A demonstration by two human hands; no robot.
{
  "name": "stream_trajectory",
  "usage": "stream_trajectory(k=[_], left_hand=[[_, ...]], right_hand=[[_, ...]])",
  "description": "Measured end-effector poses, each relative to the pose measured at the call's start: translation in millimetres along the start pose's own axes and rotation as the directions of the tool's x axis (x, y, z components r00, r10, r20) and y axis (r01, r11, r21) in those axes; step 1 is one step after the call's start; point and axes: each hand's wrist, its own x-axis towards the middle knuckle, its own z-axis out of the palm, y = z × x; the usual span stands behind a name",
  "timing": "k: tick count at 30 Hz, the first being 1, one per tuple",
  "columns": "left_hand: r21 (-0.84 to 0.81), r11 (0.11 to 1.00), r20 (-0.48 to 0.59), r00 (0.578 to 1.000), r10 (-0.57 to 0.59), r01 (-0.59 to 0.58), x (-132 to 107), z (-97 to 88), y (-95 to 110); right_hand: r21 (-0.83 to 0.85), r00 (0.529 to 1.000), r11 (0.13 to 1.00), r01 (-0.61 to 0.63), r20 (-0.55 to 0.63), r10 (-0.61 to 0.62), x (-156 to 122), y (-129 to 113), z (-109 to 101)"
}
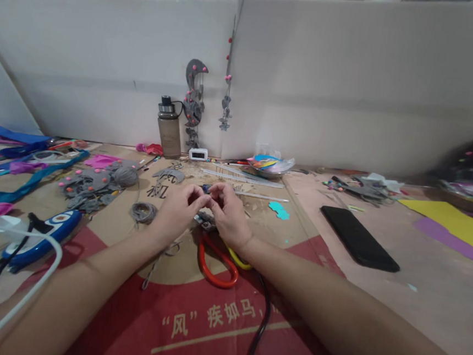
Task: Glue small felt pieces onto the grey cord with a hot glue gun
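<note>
My left hand and my right hand meet above the middle of the table, thumbs and forefingers pinched close together. Whatever they pinch is too small or too hidden to name. A small dark blue thing shows just behind the fingertips. Below the hands lies a grey piece, partly covered. A red loop handle, like that of scissors, sticks out toward me, with a yellow handle partly under my right wrist. Left of my left hand are a coil of grey cord and a grey crescent cutout.
Beyond the hands stand a bottle and a small white clock. A black phone lies to the right, near yellow sheets. Grey felt pieces and a blue power strip are leftward. A black cable runs toward me.
</note>
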Motion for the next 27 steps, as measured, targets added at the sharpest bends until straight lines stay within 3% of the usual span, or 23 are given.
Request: stream_trajectory(k=[3, 5, 7, 9, 10, 12, 17, 21, 27], left_hand=[[-0.058, 0.997, -0.05, 0.998, 0.042, -0.045, -1, 5.9, 4], [-0.235, 0.972, -0.033, 0.999, 0.017, -0.025, -1, 9.7, 7], [-0.492, 0.869, 0.019, 0.999, -0.045, 0.049, 1, 12.4, 9], [-0.696, 0.706, 0.072, 0.991, -0.11, 0.129, 4, 13.3, 12], [-0.75, 0.643, 0.084, 0.987, -0.137, 0.153, 7, 13.0, 14], [-0.784, 0.6, 0.074, 0.984, -0.165, 0.159, 15, 11.5, 16], [-0.664, 0.746, 0.001, 0.998, -0.066, 0.05, 30, 8.2, 19], [-0.484, 0.874, -0.053, 0.999, 0.013, -0.037, 25, 7.7, 21], [-0.276, 0.957, -0.1, 0.993, 0.06, -0.086, 15, 6.6, 13]], right_hand=[[0.118, 1.0, 0.993, -0.021, 0.0, 0.021, 0, -2, 0], [0.227, 0.999, 0.973, -0.047, 0.026, 0.042, 1, -3, 1], [0.331, 0.997, 0.94, -0.081, 0.037, 0.073, 4, -4, 2], [0.417, 0.993, 0.902, -0.114, 0.007, 0.122, 6, -4, 2], [0.449, 0.989, 0.885, -0.125, -0.013, 0.146, 8, -5, 2], [0.485, 0.984, 0.865, -0.129, -0.046, 0.173, 9, -5, 2], [0.466, 0.989, 0.879, -0.102, -0.043, 0.138, 10, -5, 3], [0.438, 0.989, 0.893, -0.101, -0.053, 0.137, 10, -3, 3], [0.361, 0.989, 0.928, -0.091, -0.073, 0.126, 8, 3, 3]])
